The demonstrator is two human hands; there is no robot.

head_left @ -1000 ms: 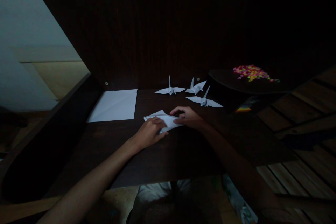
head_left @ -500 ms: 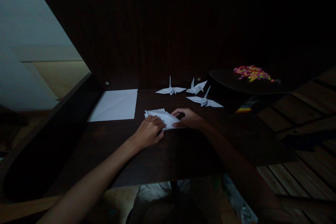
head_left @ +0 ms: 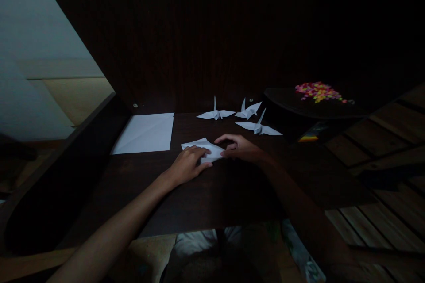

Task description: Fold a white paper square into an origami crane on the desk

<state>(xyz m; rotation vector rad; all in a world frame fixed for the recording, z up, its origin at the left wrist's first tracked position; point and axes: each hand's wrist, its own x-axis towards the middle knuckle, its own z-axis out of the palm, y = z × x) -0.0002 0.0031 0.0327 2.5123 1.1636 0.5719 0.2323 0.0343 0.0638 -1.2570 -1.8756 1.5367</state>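
Observation:
On the dark desk lies a white folded paper (head_left: 212, 152), roughly kite-shaped, with one point aimed right. My left hand (head_left: 189, 162) holds it down from the left, fingers bent over it and thumb stretched along its near edge. At the right tip, my right hand (head_left: 241, 148) grips the paper with thumb and curled fingers, its index finger raised and reaching left. Part of the paper is hidden under the left fingers. Behind it stand three white paper cranes: one in the middle (head_left: 216, 114), one farther right (head_left: 248, 110) and one nearer (head_left: 259, 128).
A flat white sheet with a diagonal crease (head_left: 146, 132) lies at the back left. Small bright-coloured pieces (head_left: 318, 92) are heaped on a raised dark shelf (head_left: 282, 97) at the right. A dark side panel (head_left: 63, 172) bounds the desk's left, and a tall back panel (head_left: 186, 40) rises behind.
The folded paper now lies flatter, its raised flap down. My left thumb has stretched out to the right. The right index finger has lifted off the paper.

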